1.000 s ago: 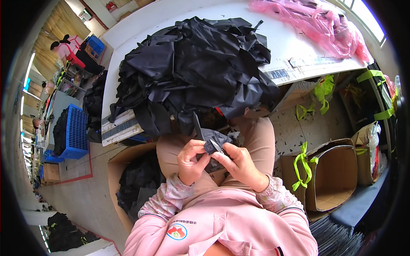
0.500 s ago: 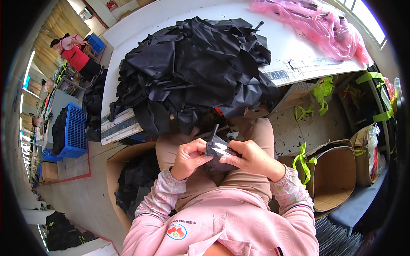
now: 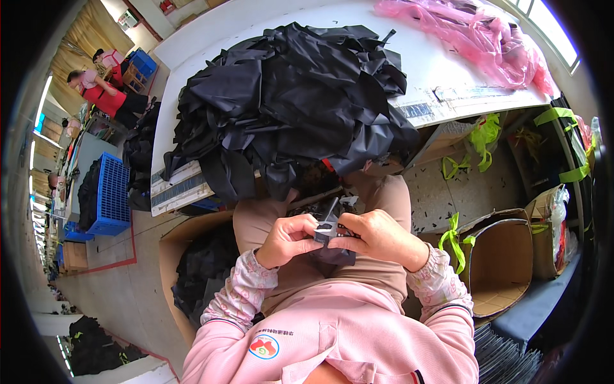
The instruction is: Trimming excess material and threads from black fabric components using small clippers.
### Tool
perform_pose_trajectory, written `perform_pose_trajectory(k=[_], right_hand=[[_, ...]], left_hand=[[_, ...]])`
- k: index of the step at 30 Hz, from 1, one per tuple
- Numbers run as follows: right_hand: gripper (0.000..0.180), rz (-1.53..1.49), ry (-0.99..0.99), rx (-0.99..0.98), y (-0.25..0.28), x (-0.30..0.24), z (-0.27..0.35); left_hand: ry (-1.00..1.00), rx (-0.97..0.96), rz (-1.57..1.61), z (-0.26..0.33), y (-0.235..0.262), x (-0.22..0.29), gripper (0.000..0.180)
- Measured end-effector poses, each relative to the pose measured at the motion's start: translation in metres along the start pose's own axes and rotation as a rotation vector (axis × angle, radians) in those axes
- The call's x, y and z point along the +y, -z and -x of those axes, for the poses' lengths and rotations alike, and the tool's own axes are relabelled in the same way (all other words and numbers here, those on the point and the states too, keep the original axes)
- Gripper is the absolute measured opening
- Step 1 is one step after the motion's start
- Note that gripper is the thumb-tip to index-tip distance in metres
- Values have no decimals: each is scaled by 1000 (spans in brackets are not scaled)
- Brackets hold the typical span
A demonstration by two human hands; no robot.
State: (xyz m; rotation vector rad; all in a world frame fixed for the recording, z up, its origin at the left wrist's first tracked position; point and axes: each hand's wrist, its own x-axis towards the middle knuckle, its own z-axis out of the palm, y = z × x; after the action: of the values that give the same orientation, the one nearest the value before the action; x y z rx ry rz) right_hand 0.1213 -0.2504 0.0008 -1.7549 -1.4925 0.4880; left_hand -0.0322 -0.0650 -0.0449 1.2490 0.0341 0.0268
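Table: a long white table (image 3: 448, 70) runs across the top of the view.
Pile: a big heap of black cloth pieces (image 3: 288, 102) lies on the table, and some pieces hang over the near edge.
Pink stuff: crumpled pink plastic bags (image 3: 480, 38) lie at the far right end of the table.
Boxes: an open brown cardboard box (image 3: 505, 262) stands on the floor at the right. Another brown cardboard box with black cloth inside (image 3: 192, 275) stands at the left, just beside the knee.
Crate: a blue plastic crate (image 3: 112, 198) sits on the floor, well apart to the left.
Small piece: a small black cloth piece (image 3: 329, 233) is over the lap, between both hands.
Left hand: the left hand (image 3: 288, 240) is curled up, with fingers and thumb pinching the piece's left side. The wrist bends inward.
Right hand: the right hand (image 3: 377, 237) is curled too, with its fingertips gripping the right side. Both arms in pink sleeves come up from the bottom edge.
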Motion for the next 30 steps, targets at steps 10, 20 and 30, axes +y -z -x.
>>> perform_pose_trajectory(k=[10, 20, 30], right_hand=[[37, 28, 4, -20, -1, 7, 7], [34, -93, -3, -106, 11, 9, 11], [41, -110, 9, -249, 11, 3, 11]], left_hand=[[12, -57, -97, 0, 0, 7, 12], [194, -163, 6, -4, 12, 19, 14], [374, -455, 80, -17, 22, 32, 8]])
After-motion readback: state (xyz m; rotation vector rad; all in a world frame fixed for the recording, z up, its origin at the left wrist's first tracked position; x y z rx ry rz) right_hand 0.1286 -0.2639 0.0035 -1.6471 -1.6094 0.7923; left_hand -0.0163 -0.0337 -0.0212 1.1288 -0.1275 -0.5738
